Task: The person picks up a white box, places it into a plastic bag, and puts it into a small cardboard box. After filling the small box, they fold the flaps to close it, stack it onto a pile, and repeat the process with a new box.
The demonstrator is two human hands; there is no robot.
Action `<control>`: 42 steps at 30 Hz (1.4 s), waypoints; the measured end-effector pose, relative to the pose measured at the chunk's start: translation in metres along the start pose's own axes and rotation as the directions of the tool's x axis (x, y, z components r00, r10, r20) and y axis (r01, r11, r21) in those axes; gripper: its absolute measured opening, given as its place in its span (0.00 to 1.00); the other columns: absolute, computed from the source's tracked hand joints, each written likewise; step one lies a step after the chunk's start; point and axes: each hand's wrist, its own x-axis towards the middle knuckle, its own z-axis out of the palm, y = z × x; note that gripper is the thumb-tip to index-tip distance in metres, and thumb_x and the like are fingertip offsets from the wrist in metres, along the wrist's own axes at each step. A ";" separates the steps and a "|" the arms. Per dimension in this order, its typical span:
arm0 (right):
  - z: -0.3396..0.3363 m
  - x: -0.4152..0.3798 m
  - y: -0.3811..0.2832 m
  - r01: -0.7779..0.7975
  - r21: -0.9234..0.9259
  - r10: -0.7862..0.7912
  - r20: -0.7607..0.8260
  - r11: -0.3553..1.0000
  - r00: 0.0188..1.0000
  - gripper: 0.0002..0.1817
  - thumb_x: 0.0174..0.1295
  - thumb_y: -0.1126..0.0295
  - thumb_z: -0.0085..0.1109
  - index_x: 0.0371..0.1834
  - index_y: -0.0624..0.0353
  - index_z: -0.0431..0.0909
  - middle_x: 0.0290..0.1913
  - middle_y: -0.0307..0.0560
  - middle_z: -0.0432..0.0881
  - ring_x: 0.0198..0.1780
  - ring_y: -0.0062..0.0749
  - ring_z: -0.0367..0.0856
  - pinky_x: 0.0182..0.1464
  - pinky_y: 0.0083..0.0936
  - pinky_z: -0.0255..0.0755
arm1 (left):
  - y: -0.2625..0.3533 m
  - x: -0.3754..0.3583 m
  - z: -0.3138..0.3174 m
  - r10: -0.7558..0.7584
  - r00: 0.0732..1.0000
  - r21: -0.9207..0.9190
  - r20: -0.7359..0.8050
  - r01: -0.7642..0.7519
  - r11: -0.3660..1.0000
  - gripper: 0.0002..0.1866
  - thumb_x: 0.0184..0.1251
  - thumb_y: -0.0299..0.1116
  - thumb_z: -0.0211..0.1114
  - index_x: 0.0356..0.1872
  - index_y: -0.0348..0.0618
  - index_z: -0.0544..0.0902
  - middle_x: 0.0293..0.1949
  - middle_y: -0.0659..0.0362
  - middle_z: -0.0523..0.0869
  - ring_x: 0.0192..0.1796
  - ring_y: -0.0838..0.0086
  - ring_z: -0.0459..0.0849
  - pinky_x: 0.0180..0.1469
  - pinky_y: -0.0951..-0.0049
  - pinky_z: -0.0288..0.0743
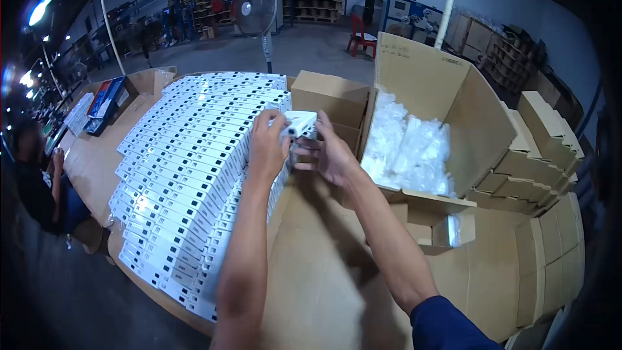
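Note:
A small white box (302, 120) with a dark round spot on its end is held up at the right edge of a big stack of white boxes (188, 149). My left hand (267, 141) closes around its left side, thumb and fingers bent. From the right comes my right hand (329, 154), its fingers stretched and spread just below the box and its thumb right at the box's right edge. The stacked boxes lie in tight rows, with small dark squares and labels along their ends.
A large open carton (476, 100) holds clear plastic-wrapped packs (414, 149). In front of it, a small carton (424, 232) holds one wrapped pack. Folded cardboard trays (538, 162) are piled at right. A fan (254, 10) stands behind the table; a person (39, 181) sits at left.

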 end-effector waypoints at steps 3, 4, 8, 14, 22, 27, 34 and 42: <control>0.014 -0.041 -0.010 0.076 -0.030 -0.073 0.087 0.997 0.994 0.42 0.81 0.58 0.52 0.90 0.37 0.36 0.59 0.45 0.74 0.52 0.33 0.79 0.48 0.39 0.83 | 0.044 -0.035 -0.024 -0.046 0.993 -0.041 -0.107 0.042 0.998 0.18 0.50 0.13 0.70 0.45 0.33 0.82 0.54 0.49 0.80 0.59 0.51 0.81 0.60 0.57 0.76; 0.016 -0.055 -0.010 0.118 -0.032 -0.113 0.124 0.993 0.986 0.41 0.80 0.61 0.53 0.89 0.39 0.40 0.59 0.44 0.74 0.51 0.30 0.79 0.48 0.37 0.83 | 0.069 -0.044 -0.033 -0.078 0.992 -0.081 -0.098 0.070 0.994 0.17 0.50 0.14 0.71 0.44 0.33 0.82 0.53 0.49 0.80 0.57 0.52 0.82 0.59 0.57 0.77; 0.002 -0.114 -0.011 0.226 -0.141 -0.202 0.164 0.964 0.966 0.20 0.78 0.70 0.56 0.71 0.53 0.74 0.54 0.41 0.79 0.50 0.23 0.80 0.48 0.30 0.85 | 0.140 -0.071 -0.057 -0.023 0.999 -0.154 -0.035 0.018 0.988 0.17 0.51 0.18 0.75 0.43 0.37 0.83 0.50 0.51 0.81 0.54 0.54 0.84 0.56 0.58 0.79; -0.065 -0.199 -0.065 0.295 -0.389 -0.254 0.155 0.873 0.955 0.10 0.78 0.76 0.51 0.53 0.65 0.82 0.49 0.42 0.80 0.50 0.21 0.82 0.49 0.26 0.92 | 0.201 -0.047 -0.042 0.121 0.987 -0.398 0.110 -0.068 0.915 0.09 0.62 0.19 0.69 0.44 0.35 0.84 0.42 0.51 0.85 0.40 0.66 0.86 0.43 0.69 0.81; -0.169 -0.220 -0.122 0.169 -0.937 -0.746 -0.126 0.306 0.654 0.14 0.72 0.69 0.56 0.55 0.55 0.88 0.54 0.60 0.82 0.55 0.50 0.85 0.61 0.40 0.77 | 0.207 0.043 0.129 0.582 0.591 -0.349 0.558 -0.469 0.811 0.18 0.61 0.24 0.72 0.53 0.48 0.86 0.53 0.53 0.84 0.53 0.57 0.85 0.55 0.61 0.81; -0.192 -0.204 -0.121 0.141 -0.921 -0.751 -0.201 0.364 0.629 0.16 0.71 0.67 0.56 0.57 0.53 0.87 0.56 0.62 0.82 0.59 0.55 0.82 0.64 0.42 0.75 | 0.210 0.054 0.200 0.657 0.329 -0.313 0.679 -0.679 0.664 0.21 0.55 0.31 0.78 0.52 0.55 0.89 0.61 0.57 0.81 0.64 0.60 0.80 0.63 0.58 0.80; -0.184 -0.195 -0.117 0.027 -0.982 -0.756 -0.128 0.189 0.642 0.20 0.65 0.63 0.67 0.58 0.60 0.86 0.63 0.65 0.78 0.64 0.59 0.80 0.68 0.46 0.73 | 0.196 0.074 0.175 0.426 0.669 -0.301 0.609 -0.303 0.904 0.12 0.62 0.24 0.70 0.47 0.36 0.86 0.43 0.46 0.90 0.50 0.47 0.88 0.55 0.52 0.80; -0.208 -0.149 -0.115 0.006 -0.969 -0.775 -0.194 0.248 0.602 0.12 0.62 0.67 0.71 0.39 0.67 0.89 0.49 0.68 0.86 0.54 0.61 0.84 0.61 0.46 0.75 | 0.179 0.087 0.164 0.212 0.890 -0.399 0.403 -0.037 0.916 0.12 0.62 0.20 0.68 0.47 0.35 0.87 0.45 0.46 0.92 0.53 0.53 0.90 0.58 0.60 0.81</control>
